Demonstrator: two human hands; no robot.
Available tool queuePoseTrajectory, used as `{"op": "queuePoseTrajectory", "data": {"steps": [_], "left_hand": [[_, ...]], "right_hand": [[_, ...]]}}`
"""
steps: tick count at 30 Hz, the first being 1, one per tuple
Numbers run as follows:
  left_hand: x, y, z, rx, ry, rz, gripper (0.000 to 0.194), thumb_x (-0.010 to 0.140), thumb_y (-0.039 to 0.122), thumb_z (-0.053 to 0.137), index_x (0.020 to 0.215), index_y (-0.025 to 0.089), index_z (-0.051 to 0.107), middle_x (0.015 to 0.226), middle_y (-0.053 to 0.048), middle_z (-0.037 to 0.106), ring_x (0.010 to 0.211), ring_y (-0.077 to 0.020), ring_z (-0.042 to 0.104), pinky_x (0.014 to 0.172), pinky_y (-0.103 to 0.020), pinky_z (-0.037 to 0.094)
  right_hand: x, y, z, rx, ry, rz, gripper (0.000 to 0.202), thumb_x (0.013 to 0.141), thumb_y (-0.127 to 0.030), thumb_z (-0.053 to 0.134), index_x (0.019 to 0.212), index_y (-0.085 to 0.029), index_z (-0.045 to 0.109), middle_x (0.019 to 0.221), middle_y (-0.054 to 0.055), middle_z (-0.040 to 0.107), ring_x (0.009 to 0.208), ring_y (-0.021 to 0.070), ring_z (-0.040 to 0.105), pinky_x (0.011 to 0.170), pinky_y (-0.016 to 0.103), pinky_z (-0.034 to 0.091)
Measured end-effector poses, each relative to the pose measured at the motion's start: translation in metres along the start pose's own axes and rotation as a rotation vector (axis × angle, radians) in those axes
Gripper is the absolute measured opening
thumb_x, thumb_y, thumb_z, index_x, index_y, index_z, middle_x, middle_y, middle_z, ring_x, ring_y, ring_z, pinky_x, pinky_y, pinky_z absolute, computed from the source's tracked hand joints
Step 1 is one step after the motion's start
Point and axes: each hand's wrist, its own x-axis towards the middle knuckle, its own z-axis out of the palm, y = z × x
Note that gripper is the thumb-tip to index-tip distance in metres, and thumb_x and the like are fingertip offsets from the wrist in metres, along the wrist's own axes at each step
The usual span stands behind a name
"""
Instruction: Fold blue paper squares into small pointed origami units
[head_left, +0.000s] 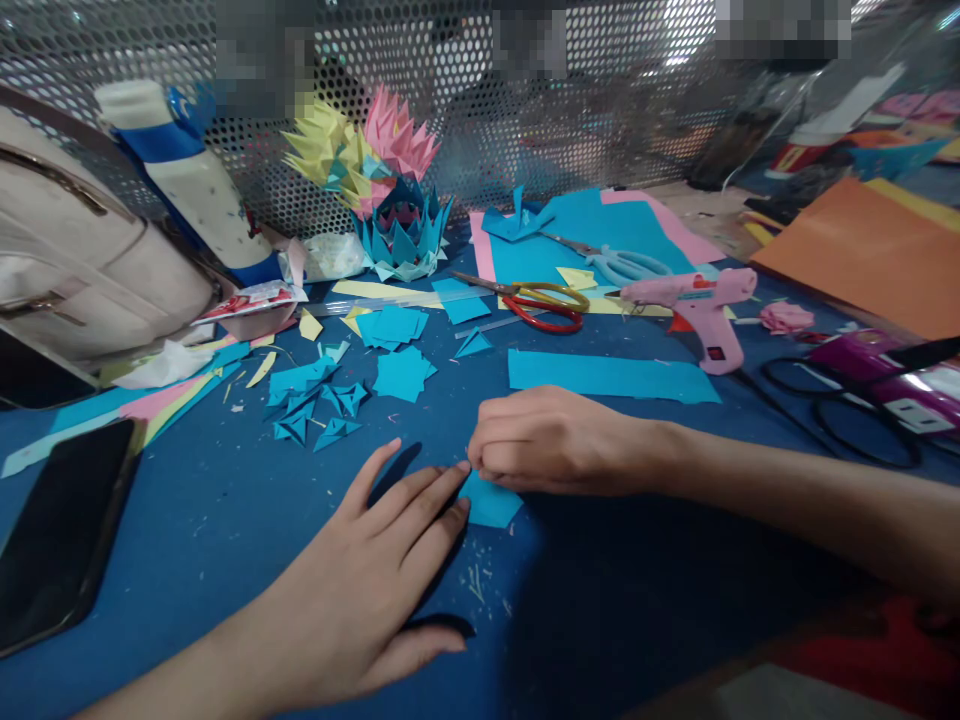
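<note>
A small piece of blue paper lies on the dark blue table between my hands. My left hand is spread flat, its fingertips at the paper's left edge. Curled over the paper's upper edge is my right hand, its fingers closed; the part they grip is hidden beneath them. Ahead of my left hand are folded blue paper triangles and stacks of cut blue squares. A long blue paper strip lies just beyond my right hand.
Beyond lie red-and-yellow-handled scissors, light blue scissors and a pink glue gun with its cord at right. Folded paper flowers stand by the perforated metal panel. At left are a phone, a bottle and a bag.
</note>
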Motion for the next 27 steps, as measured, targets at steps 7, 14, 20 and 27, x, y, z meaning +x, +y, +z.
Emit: {"op": "queuePoseTrajectory", "data": {"steps": [7, 14, 20, 27], "left_hand": [[0.000, 0.000, 0.000, 0.005, 0.017, 0.002, 0.066, 0.097, 0.066, 0.042, 0.136, 0.013, 0.052, 0.150, -0.014, 0.048, 0.137, -0.0290, 0.043, 0.123, -0.052, -0.005], [0.001, 0.001, 0.000, 0.027, 0.030, 0.015, 0.065, 0.097, 0.065, 0.042, 0.133, 0.012, 0.053, 0.148, -0.014, 0.049, 0.137, -0.0293, 0.043, 0.123, -0.053, -0.006], [0.003, 0.002, -0.001, 0.057, 0.024, 0.030, 0.066, 0.098, 0.064, 0.043, 0.135, 0.011, 0.052, 0.145, -0.015, 0.052, 0.136, -0.0294, 0.044, 0.123, -0.053, -0.006], [0.003, 0.003, -0.002, 0.078, 0.020, 0.031, 0.067, 0.098, 0.064, 0.043, 0.136, 0.010, 0.052, 0.146, -0.015, 0.052, 0.134, -0.0301, 0.046, 0.123, -0.054, -0.006]], "right_hand": [[-0.001, 0.011, 0.002, -0.021, 0.033, -0.115, 0.024, 0.105, -0.027, 0.041, 0.093, -0.018, 0.059, 0.100, 0.005, 0.068, 0.087, 0.0154, 0.052, 0.073, 0.028, 0.039], [-0.002, 0.015, 0.005, 0.001, 0.074, -0.162, 0.022, 0.105, -0.026, 0.042, 0.092, -0.018, 0.058, 0.100, 0.005, 0.069, 0.087, 0.0157, 0.053, 0.074, 0.028, 0.039], [-0.002, 0.016, 0.004, 0.035, 0.080, -0.186, 0.025, 0.105, -0.029, 0.039, 0.092, -0.018, 0.058, 0.099, 0.007, 0.069, 0.087, 0.0165, 0.053, 0.074, 0.028, 0.040], [-0.002, 0.014, 0.000, 0.053, 0.022, -0.144, 0.028, 0.106, -0.030, 0.037, 0.094, -0.018, 0.059, 0.100, 0.007, 0.068, 0.089, 0.0164, 0.054, 0.076, 0.029, 0.041]]}}
